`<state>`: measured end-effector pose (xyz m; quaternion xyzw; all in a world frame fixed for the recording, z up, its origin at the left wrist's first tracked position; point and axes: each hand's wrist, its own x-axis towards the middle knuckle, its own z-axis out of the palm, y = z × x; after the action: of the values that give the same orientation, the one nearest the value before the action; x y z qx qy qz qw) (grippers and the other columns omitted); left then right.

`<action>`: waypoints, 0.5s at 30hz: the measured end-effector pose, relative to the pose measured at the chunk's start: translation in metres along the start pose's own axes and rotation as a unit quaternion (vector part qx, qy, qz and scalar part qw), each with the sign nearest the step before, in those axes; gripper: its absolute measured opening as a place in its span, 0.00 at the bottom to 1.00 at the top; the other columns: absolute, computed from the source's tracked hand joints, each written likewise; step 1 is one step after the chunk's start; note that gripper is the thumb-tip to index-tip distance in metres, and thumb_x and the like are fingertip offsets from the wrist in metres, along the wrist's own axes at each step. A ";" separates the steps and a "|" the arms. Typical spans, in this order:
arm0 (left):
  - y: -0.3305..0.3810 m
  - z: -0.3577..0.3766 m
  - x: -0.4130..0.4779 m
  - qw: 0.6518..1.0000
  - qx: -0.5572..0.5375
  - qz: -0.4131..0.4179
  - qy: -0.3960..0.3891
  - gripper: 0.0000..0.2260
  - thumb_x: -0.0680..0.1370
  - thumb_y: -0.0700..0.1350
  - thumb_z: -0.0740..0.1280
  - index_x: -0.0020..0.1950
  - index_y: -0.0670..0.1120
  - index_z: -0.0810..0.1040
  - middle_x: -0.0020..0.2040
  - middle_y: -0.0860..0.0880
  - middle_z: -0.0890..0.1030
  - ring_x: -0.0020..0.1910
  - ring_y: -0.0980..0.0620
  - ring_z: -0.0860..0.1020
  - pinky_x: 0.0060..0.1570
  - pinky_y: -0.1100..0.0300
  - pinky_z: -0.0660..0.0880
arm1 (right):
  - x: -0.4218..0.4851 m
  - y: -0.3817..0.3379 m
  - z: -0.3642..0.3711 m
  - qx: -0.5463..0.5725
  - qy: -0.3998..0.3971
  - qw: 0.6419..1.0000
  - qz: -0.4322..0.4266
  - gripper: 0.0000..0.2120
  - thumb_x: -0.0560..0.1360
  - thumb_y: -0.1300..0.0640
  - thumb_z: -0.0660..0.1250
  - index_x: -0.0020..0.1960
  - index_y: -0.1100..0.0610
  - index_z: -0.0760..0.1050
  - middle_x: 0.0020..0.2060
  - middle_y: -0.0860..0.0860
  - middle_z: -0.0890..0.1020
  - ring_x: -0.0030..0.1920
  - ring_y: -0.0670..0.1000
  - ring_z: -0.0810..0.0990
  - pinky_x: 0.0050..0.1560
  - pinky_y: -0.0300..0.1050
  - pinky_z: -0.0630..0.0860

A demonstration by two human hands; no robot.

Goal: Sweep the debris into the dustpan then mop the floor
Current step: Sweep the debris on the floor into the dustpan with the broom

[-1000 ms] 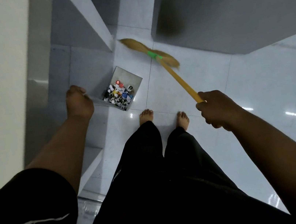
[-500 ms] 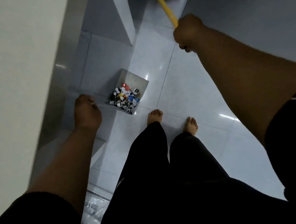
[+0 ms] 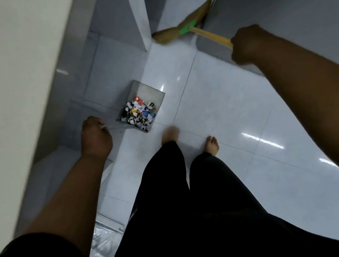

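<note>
Now, dustpan (image 3: 150, 92): metal, down on the white tiled floor (image 3: 227, 108), just ahead of the bare feet.
Debris (image 3: 140, 114): paper scraps and coloured bits heaped inside the dustpan.
Left hand (image 3: 95, 137): just left of the dustpan, fingers curled tight round its thin handle.
Right hand (image 3: 246, 44): well right of the dustpan and beyond it, fist closed round the yellow stick.
Broom (image 3: 184, 28): bristles blurred, beyond the dustpan, by the grey wall.
</note>
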<state>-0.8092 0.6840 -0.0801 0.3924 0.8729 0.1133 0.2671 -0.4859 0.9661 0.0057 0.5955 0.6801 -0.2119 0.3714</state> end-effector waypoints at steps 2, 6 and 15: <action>0.002 0.000 -0.001 1.000 0.002 -0.004 0.002 0.06 0.76 0.31 0.63 0.51 0.35 0.74 0.55 0.34 0.75 0.54 0.39 0.76 0.54 0.57 0.70 | -0.010 0.018 -0.006 -0.010 0.011 1.000 -0.008 0.18 0.78 0.58 0.63 0.65 0.63 0.73 0.56 0.63 0.77 0.42 0.58 0.73 0.43 0.45 0.71; 0.004 0.001 0.000 1.000 -0.006 -0.006 -0.002 0.05 0.76 0.30 0.63 0.51 0.36 0.74 0.54 0.34 0.75 0.54 0.39 0.76 0.54 0.57 0.70 | -0.027 0.038 -0.016 -0.005 0.044 0.999 -0.004 0.17 0.78 0.57 0.63 0.65 0.61 0.74 0.47 0.59 0.77 0.38 0.57 0.74 0.36 0.44 0.70; -0.002 0.002 0.003 0.998 -0.037 -0.046 0.001 0.10 0.74 0.29 0.62 0.43 0.45 0.71 0.52 0.36 0.76 0.54 0.38 0.76 0.54 0.58 0.70 | -0.016 -0.012 0.033 0.169 -0.058 0.984 0.017 0.13 0.78 0.63 0.61 0.59 0.70 0.75 0.42 0.62 0.82 0.41 0.59 0.80 0.47 0.52 0.79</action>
<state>-0.8114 0.6848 -0.0840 0.3414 0.8857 0.1331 0.2850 -0.4887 0.9297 -0.0050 0.6482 0.6015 -0.3516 0.3073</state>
